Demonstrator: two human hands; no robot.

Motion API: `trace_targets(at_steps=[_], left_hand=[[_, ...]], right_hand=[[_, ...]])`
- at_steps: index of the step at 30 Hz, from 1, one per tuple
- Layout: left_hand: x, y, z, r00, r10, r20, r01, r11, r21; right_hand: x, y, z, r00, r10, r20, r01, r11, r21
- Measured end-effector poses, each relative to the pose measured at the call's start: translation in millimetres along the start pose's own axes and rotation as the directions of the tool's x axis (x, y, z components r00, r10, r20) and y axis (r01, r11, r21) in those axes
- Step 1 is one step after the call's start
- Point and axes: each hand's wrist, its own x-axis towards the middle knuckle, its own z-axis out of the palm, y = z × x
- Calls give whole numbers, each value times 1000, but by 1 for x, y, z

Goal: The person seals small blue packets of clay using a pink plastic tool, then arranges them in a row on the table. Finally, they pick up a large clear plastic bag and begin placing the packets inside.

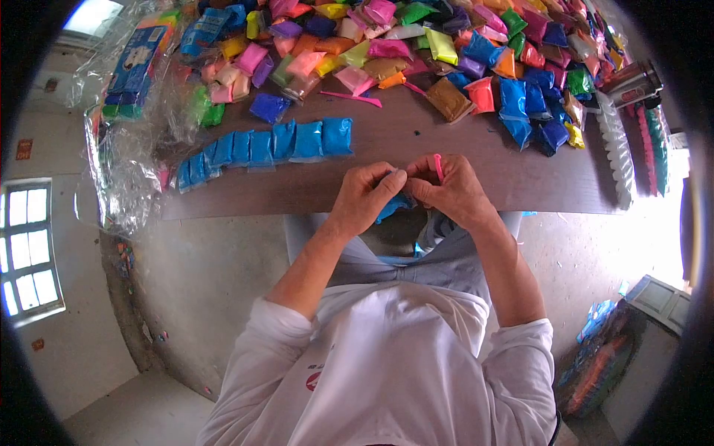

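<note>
My left hand [366,195] pinches a small blue plastic packet [396,207] at the table's near edge, thumb on top. Opposite it, my right hand [455,190] is closed with its thumb and fingertips at the packet's other side. A thin pink plastic stick [439,168] pokes up between the fingers of my right hand. My fingers cover much of the packet, so its top edge is hidden. On the table to the left lies a row of flat blue packets [260,148], side by side in a curve.
A large heap of colourful packets [387,49] covers the table's [379,134] far side. More pink sticks [349,98] lie before it. Crumpled clear wrap [126,175] and a printed pack [139,63] are at left. A metal cup [631,83] and clear plastic trays [616,149] stand right.
</note>
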Motion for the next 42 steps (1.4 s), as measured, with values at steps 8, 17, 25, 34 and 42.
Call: trace_targets(at_steps=[8,17,25,34,42], left_hand=[[1,-8,5,1000,-9,-9,8,989,-148],[1,-9,-1,998,63,4,-63,998,28],[-2,-2,-6,996,-26,83,26,1000,-5],[-2,-3,-4,999,-8,48,9,1000,-25],[-1,-1,1,999,-42,15,43,998,-56]], right_hand=[[-4,-10,9,959,-264,-103,212,911,-353],[1,1,6,996,-57,-69,46,989,-142],[1,-4,5,1000,13,-21,-14,998,-64],[2,2,-6,970,208,-123,-109,831,545],[-14,6,-19,975,62,-213,-8,969,247]])
